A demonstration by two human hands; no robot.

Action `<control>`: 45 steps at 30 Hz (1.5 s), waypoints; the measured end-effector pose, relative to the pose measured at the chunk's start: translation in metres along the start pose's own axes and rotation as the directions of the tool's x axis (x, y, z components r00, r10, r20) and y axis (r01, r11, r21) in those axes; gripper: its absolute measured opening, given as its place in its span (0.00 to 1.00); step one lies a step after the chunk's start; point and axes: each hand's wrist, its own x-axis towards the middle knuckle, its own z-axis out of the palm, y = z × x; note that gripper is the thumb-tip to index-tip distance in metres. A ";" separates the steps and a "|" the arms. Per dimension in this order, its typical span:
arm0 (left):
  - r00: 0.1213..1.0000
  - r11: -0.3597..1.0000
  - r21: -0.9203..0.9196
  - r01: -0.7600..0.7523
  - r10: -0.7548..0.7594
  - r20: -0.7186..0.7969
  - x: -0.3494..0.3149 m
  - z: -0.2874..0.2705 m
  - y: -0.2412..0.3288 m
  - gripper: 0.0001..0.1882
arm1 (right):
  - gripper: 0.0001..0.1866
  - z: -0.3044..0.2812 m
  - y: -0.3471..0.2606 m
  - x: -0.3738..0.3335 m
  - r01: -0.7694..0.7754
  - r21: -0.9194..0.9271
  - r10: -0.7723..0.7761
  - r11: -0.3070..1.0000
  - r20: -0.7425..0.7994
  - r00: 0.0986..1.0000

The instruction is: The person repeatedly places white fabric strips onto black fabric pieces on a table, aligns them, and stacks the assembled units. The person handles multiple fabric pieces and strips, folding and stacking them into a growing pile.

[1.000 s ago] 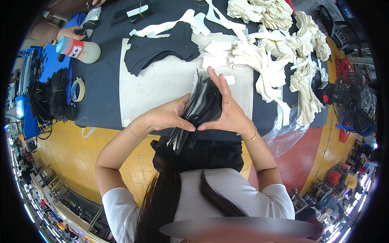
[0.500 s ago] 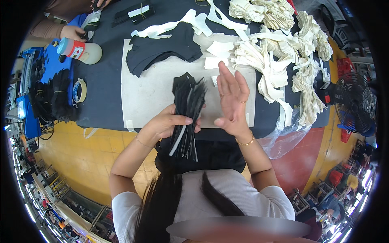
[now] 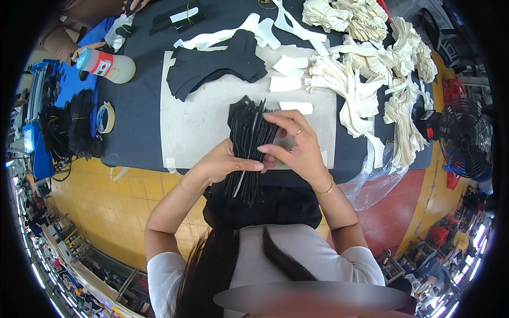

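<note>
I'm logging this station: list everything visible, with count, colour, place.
Table: one, dark, centre
Board: one, pale grey, on table
Strip bundle: one, mostly black, centre
Fabric stack: one, black, on board
Small pieces: at least three, white, on board
Long pieces: several, white, far side
Wavy pieces: many, cream, table's right
Dark bunches: several, black, far left
Bottle: one, pale, upper left
Tape roll: one, cream, left
Fan: one, black, far right
Co-worker's sleeve: one, brown, upper left
Background clutter: too small to count
Left hand, right hand: two, bare, on bundle
</note>
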 end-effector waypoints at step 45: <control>0.981 0.989 0.018 -0.144 0.140 0.135 0.003 0.008 0.015 0.62 | 0.46 -0.024 0.002 0.010 0.265 -0.349 -0.264 0.899 0.051 0.963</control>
